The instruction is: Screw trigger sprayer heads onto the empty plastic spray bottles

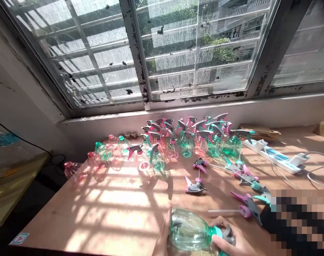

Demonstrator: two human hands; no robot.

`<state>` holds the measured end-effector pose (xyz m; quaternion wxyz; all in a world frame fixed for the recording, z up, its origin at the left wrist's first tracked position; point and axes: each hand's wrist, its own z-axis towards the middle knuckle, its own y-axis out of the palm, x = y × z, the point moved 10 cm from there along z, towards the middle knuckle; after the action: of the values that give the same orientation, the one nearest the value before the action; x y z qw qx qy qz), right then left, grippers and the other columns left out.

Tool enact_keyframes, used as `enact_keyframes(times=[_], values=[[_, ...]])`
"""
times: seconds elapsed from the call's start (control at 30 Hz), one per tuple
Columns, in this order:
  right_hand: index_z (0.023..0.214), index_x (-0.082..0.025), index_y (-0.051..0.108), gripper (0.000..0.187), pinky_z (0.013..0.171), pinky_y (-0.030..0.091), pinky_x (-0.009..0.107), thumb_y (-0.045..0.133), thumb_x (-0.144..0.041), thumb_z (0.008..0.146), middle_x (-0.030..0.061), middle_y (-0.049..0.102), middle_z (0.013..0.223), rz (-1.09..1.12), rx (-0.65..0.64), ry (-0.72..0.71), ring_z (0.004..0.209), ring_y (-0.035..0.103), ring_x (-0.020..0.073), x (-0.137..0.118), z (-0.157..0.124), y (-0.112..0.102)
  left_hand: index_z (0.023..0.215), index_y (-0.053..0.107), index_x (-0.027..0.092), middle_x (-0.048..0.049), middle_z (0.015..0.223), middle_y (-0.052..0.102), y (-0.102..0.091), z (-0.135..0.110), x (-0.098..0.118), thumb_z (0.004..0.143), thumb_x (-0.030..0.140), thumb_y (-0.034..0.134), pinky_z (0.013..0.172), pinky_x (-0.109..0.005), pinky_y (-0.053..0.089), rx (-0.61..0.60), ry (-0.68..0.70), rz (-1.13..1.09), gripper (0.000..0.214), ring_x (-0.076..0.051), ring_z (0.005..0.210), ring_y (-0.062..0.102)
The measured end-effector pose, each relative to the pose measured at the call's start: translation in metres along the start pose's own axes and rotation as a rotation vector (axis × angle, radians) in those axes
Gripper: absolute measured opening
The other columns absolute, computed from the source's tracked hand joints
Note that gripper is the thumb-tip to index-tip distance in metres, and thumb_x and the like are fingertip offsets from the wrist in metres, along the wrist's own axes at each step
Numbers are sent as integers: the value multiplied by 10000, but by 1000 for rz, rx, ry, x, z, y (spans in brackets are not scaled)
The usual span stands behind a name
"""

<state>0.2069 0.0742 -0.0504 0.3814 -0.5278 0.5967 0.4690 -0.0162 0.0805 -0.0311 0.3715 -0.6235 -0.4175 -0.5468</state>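
A clear green spray bottle [190,229] lies on its side between my hands at the front of the table. My left hand [162,233] is closed against its base, partly cut off by the lower edge of the view. At the neck, the fingers of my right hand [235,240] grip the teal collar and grey trigger head [227,235]. Just above my right hand lies a loose pink-and-grey trigger sprayer [247,208] with its tube pointing left. More loose sprayers, such as one pink-and-grey sprayer [196,185], lie farther back.
Several spray bottles with heads [187,145] stand along the window wall. Several pink and green bottles without heads [98,163] stand at the table's left. A white power strip [274,158] with plugs and cables lies at right. A pixelated patch covers the lower right.
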Motion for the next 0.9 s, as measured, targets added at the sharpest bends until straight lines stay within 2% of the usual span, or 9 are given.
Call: enact_keyframes(times=[0.07, 0.13, 0.23, 0.3, 0.37, 0.53, 0.63, 0.8, 0.9], values=[[893, -232, 654, 419, 542, 485, 289, 814, -578, 720, -15, 712, 548, 11, -67, -36, 509, 663, 200, -10, 3, 4, 1619, 22, 371, -92, 1702, 189, 5, 0, 3, 818, 473, 798, 1248, -566, 201, 32, -8, -18, 1119, -389, 1537, 239], [904, -238, 631, 411, 549, 501, 299, 795, -579, 746, -20, 715, 557, 21, -105, -39, 506, 664, 201, -16, 4, 5, 1611, -39, 387, -76, 1719, 107, 7, 1, 8, 797, 349, 821, 1238, -561, 235, 78, -34, -40, 1185, -372, 1541, 220], [907, -237, 610, 422, 558, 516, 305, 814, -564, 734, -23, 716, 587, 42, -136, -26, 522, 672, 201, -20, 3, 5, 1611, 137, 375, -58, 1695, 194, 10, 2, 22, 678, 182, 869, 1224, -518, 286, 74, -58, -40, 1201, -389, 1524, 235], [905, -231, 605, 429, 573, 528, 310, 824, -557, 732, -21, 714, 605, 33, -133, -32, 542, 677, 201, -24, 0, 3, 1603, 220, 339, -76, 1665, 271, 12, 1, 32, 717, 155, 837, 1176, -490, 375, 52, -45, -26, 1096, -379, 1493, 307], [922, -229, 603, 428, 589, 546, 321, 810, -562, 752, -23, 704, 617, 28, -130, -39, 567, 681, 205, -28, -3, 2, 1600, 235, 333, -87, 1638, 334, 13, 0, 38, 766, 179, 825, 1149, -485, 415, 39, -42, -6, 1034, -367, 1472, 357], [954, -214, 620, 390, 615, 562, 321, 808, -514, 790, -31, 688, 650, 35, -147, -75, 602, 677, 192, -39, -8, 3, 1620, 152, 333, -100, 1584, 422, 16, -4, 53, 867, 279, 789, 1205, -491, 329, 13, 25, 126, 987, -341, 1489, 339], [1007, -207, 631, 382, 641, 553, 299, 808, -481, 808, -35, 694, 676, 44, -127, -108, 628, 671, 170, -41, -6, 2, 1625, 73, 332, -110, 1578, 433, 20, -4, 58, 849, 295, 813, 1202, -507, 322, 0, 56, 119, 1072, -343, 1459, 385], [1021, -196, 609, 481, 586, 564, 328, 840, -518, 748, -29, 685, 656, 73, -112, -128, 595, 671, 192, -34, 1, 3, 1572, 318, 289, -102, 1504, 540, 22, -1, 66, 947, 351, 699, 1146, -484, 404, -14, 103, 116, 735, -318, 1349, 524], [1012, -193, 600, 484, 572, 555, 332, 834, -525, 749, -22, 693, 651, 75, -101, -166, 561, 662, 184, -33, 3, 2, 1578, 309, 317, -87, 1563, 475, 20, 0, 70, 891, 316, 770, 1180, -467, 368, -18, 152, 152, 827, -326, 1425, 439]])
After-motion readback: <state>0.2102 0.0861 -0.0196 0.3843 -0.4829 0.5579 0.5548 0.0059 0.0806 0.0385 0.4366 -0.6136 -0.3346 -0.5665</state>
